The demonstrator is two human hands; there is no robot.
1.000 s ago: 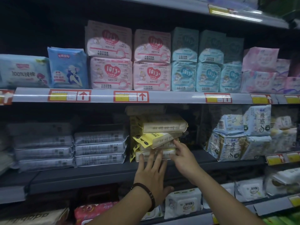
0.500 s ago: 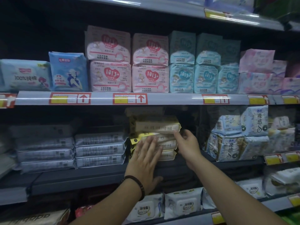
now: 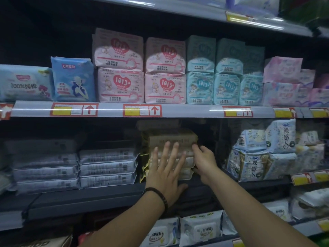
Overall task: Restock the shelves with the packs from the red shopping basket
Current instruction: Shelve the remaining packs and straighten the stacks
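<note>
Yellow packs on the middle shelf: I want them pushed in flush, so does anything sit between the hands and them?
Nothing visible does. The left hand lies flat against the front of the yellow packs, and the right hand curls round their right end. Behind them is too dark to judge.

A shop aisle: tiered shelves with price tags under stacked hygiene packs.

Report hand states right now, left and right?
Left hand: open, fingers spread flat against the beige pack stack.
Right hand: curled round the stack's right end, gripping it.
</note>
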